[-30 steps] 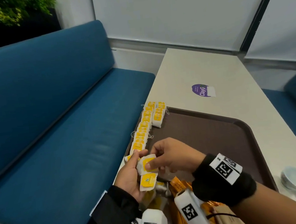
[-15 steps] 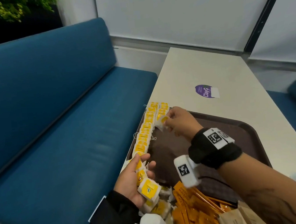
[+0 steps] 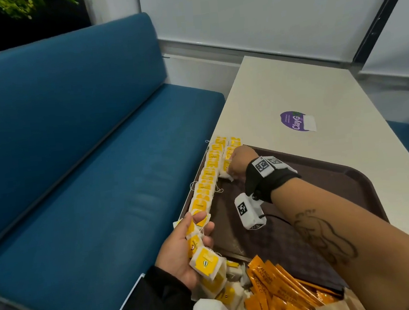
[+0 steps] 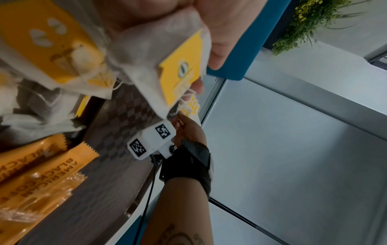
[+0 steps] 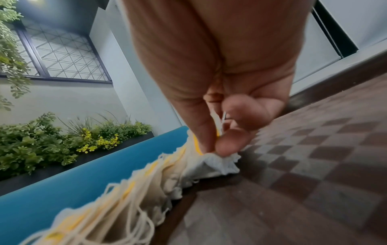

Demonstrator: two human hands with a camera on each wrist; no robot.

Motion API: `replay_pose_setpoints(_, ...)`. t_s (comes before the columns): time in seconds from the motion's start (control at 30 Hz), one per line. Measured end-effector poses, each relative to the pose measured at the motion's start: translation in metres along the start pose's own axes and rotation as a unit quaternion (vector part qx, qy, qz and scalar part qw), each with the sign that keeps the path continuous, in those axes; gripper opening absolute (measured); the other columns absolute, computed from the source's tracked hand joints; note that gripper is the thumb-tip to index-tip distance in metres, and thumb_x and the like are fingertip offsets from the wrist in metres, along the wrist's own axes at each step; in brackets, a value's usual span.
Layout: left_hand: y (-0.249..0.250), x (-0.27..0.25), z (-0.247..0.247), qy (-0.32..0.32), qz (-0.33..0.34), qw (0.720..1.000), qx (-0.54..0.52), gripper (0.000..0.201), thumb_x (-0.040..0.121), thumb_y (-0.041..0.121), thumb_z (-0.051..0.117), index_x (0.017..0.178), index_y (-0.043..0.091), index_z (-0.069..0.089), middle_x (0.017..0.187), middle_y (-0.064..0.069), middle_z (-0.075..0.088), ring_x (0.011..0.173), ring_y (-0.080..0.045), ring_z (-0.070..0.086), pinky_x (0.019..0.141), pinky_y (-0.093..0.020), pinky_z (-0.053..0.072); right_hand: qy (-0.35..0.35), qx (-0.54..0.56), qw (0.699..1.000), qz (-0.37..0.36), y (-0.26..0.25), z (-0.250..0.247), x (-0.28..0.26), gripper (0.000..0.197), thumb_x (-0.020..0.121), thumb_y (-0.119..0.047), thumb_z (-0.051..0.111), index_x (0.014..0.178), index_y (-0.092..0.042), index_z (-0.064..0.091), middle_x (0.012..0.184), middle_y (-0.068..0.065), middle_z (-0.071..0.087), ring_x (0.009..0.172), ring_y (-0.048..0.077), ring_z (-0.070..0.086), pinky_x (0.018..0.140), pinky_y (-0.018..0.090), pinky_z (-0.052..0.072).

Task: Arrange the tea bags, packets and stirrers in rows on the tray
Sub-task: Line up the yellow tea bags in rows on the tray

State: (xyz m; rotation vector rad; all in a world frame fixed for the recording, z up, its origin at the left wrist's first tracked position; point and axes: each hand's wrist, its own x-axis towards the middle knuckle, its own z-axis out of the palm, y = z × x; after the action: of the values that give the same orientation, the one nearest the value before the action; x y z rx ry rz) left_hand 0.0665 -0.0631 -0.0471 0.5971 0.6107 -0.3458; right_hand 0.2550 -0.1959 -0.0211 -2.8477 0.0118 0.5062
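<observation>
A dark brown tray (image 3: 333,191) lies on the pale table. Two rows of yellow-tagged tea bags (image 3: 207,177) run along its left edge. At the near end of the second, shorter row my right hand (image 3: 234,163) pinches one tea bag (image 5: 220,159) between thumb and fingers, low over the tray floor. My left hand (image 3: 183,250) hovers at the tray's near-left corner and holds a small stack of tea bags (image 3: 204,261); in the left wrist view the tea bags (image 4: 180,69) sit against the palm. Orange stick packets (image 3: 278,291) lie piled at the tray's near end.
A blue bench seat (image 3: 76,193) runs along the table's left side. A purple sticker (image 3: 295,121) is on the table beyond the tray. Loose tea bags (image 3: 228,293) and brown paper packets (image 3: 335,307) lie by the orange packets. Most of the tray floor shows bare checkered surface (image 5: 324,157).
My right hand took a tea bag from the left hand's stack and carried it away to the far rows, where it now holds it down. The left hand stayed near.
</observation>
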Motion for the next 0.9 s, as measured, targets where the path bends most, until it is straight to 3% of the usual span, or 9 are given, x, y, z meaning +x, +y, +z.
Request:
replay_pose_setpoints(0.17, 0.0, -0.003, 0.002, 0.003, 0.004, 1.0, 0.002, 0.031, 0.095, 0.036, 0.046, 0.092, 0.012, 0.065, 0.072, -0.009, 0.063, 0.038, -0.009, 0.049, 0.036, -0.018, 0.044, 0.033, 0.07, 0.997, 0.029, 0.006, 0.001, 0.002, 0.027, 0.076, -0.008, 0.072, 0.065, -0.01, 0.047, 0.075, 0.006, 0.054, 0.071, 0.021, 0.055, 0.053, 0.024, 0.042)
replay_pose_setpoints(0.27, -0.001, -0.005, 0.005, -0.001, 0.007, 1.0, 0.0, 0.03, 0.095, 0.036, 0.047, 0.093, 0.012, 0.064, 0.073, -0.01, 0.062, 0.038, -0.009, 0.049, 0.037, -0.017, 0.044, 0.065, 0.2, 0.978, 0.008, 0.011, -0.01, -0.017, 0.019, 0.079, -0.008, 0.073, 0.087, -0.009, 0.055, 0.074, 0.004, 0.047, 0.076, 0.019, 0.05, 0.071, 0.033, 0.048)
replay_pose_setpoints(0.3, 0.0, -0.006, 0.006, -0.002, 0.009, 1.0, -0.001, 0.029, 0.094, 0.036, 0.047, 0.093, 0.012, 0.064, 0.073, -0.009, 0.062, 0.038, -0.009, 0.049, 0.037, -0.017, 0.044, 0.068, 0.253, 0.965, -0.006, 0.012, -0.014, -0.029, 0.018, 0.079, -0.007, 0.073, 0.087, -0.009, 0.057, 0.074, 0.006, 0.047, 0.075, 0.019, 0.049, 0.071, 0.035, 0.048)
replay_pose_setpoints(0.37, 0.0, -0.007, 0.01, -0.008, 0.015, 1.0, -0.005, 0.029, 0.095, 0.036, 0.047, 0.093, 0.012, 0.064, 0.072, -0.009, 0.062, 0.038, -0.009, 0.049, 0.038, -0.016, 0.044, 0.038, 0.325, 0.944, -0.045, 0.011, -0.021, -0.058, 0.022, 0.08, -0.01, 0.073, 0.075, -0.013, 0.052, 0.071, 0.006, 0.049, 0.061, 0.016, 0.05, 0.052, 0.029, 0.041)
replay_pose_setpoints(0.43, 0.001, -0.009, 0.014, -0.013, 0.025, 1.0, -0.01, 0.029, 0.095, 0.035, 0.046, 0.093, 0.012, 0.062, 0.072, -0.008, 0.061, 0.037, -0.008, 0.048, 0.037, -0.016, 0.043, -0.019, 0.326, 0.941, -0.095, 0.012, -0.024, -0.09, 0.022, 0.081, -0.017, 0.073, 0.073, -0.014, 0.053, 0.064, 0.002, 0.053, 0.051, 0.009, 0.049, 0.044, 0.022, 0.033)
replay_pose_setpoints(0.5, 0.001, -0.011, 0.019, -0.019, 0.038, 0.999, -0.017, 0.029, 0.096, 0.035, 0.045, 0.093, 0.012, 0.061, 0.073, -0.007, 0.059, 0.037, -0.008, 0.048, 0.037, -0.015, 0.042, -0.081, 0.287, 0.945, -0.135, 0.013, -0.025, -0.124, 0.019, 0.08, -0.025, 0.073, 0.077, -0.015, 0.057, 0.061, -0.004, 0.057, 0.048, 0.005, 0.05, 0.044, 0.02, 0.034)
replay_pose_setpoints(0.63, 0.0, -0.017, 0.027, -0.014, 0.069, 0.997, -0.012, 0.032, 0.097, 0.037, 0.041, 0.092, 0.014, 0.061, 0.073, -0.005, 0.057, 0.048, -0.01, 0.046, 0.041, -0.019, 0.042, -0.183, 0.227, 0.945, -0.147, 0.015, -0.016, -0.171, 0.03, 0.079, -0.041, 0.071, 0.088, -0.013, 0.061, 0.074, 0.0, 0.066, 0.057, 0.007, 0.056, 0.045, 0.016, 0.037)
replay_pose_setpoints(0.77, -0.002, -0.025, 0.03, -0.014, 0.079, 0.997, -0.023, 0.031, 0.098, 0.039, 0.04, 0.092, 0.016, 0.061, 0.072, -0.003, 0.055, 0.047, -0.008, 0.045, 0.038, -0.019, 0.043, -0.194, 0.234, 0.942, -0.143, 0.015, 0.001, -0.192, 0.039, 0.074, -0.036, 0.077, 0.098, -0.008, 0.063, 0.083, 0.006, 0.066, 0.064, 0.01, 0.058, 0.059, 0.021, 0.047)
replay_pose_setpoints(0.9, -0.005, -0.029, 0.027, -0.003, 0.093, 0.996, -0.014, 0.032, 0.098, 0.039, 0.039, 0.093, 0.017, 0.062, 0.071, 0.0, 0.057, 0.052, -0.008, 0.046, 0.053, -0.026, 0.045, -0.176, 0.277, 0.929, -0.173, 0.012, 0.009, -0.203, 0.029, 0.075, -0.022, 0.079, 0.093, -0.005, 0.062, 0.074, 0.003, 0.061, 0.057, 0.007, 0.055, 0.055, 0.018, 0.044)
